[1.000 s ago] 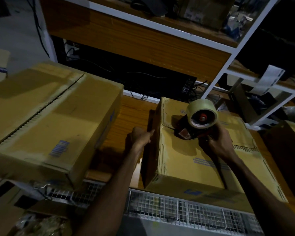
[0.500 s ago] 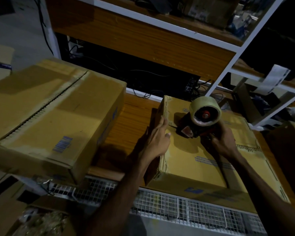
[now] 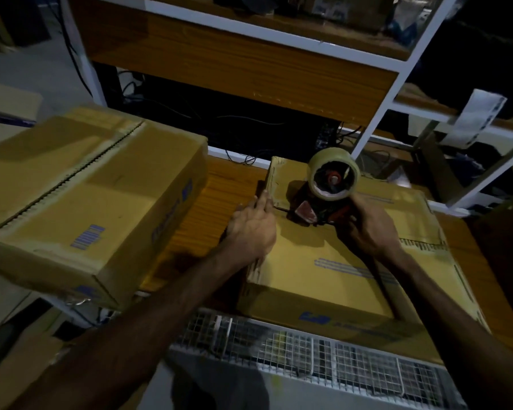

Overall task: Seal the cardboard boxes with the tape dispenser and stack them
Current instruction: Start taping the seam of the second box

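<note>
At the box's (image 3: 338, 261) far-left corner the right hand (image 3: 367, 232) grips the tape dispenser (image 3: 323, 199); the seam runs rightward, the left hand (image 3: 253, 229) pressing flat beside it.

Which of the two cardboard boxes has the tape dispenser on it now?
The right box, on the wooden table. The right hand holds the tape dispenser on its top and the left hand rests at its left edge. The bigger left box is untouched.

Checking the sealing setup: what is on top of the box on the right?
The tape dispenser, held by the right hand, and the flat left hand rest on the box. The seam beneath them is covered.
</note>
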{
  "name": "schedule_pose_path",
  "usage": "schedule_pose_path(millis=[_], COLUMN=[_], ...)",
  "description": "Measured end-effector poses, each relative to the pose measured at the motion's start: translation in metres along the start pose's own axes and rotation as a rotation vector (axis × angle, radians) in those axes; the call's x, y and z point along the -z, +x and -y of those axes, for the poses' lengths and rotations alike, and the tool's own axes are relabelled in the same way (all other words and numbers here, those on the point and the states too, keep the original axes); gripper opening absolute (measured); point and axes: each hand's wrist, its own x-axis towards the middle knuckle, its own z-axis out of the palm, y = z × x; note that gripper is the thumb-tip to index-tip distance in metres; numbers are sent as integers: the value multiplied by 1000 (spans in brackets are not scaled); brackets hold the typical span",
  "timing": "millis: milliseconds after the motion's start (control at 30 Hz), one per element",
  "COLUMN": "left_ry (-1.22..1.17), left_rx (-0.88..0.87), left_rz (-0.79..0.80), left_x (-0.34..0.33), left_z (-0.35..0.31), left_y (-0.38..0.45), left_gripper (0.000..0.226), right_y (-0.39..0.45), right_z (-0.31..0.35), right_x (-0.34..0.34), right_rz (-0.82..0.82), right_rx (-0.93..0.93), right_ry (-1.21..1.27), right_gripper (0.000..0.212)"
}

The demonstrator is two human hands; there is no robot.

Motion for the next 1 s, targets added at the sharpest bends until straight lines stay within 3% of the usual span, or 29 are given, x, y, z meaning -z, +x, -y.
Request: schedule_pose_path(millis=[467, 733, 1000], left_ry=[454, 472, 436], left_rx=[165, 169, 181], left_rz=[80, 87, 103], left_x=[13, 20, 22], left_z=[-25, -34, -35], left_y=[-1, -5, -7], left_gripper=[68, 64, 69], right_y=[-5, -34, -67], right_z=[-19, -95, -125], right_x=[5, 42, 74], right_rz=[22, 23, 8], right_rx=[160, 111, 86], right_ry=[-50, -105, -140], right_gripper=[54, 52, 56])
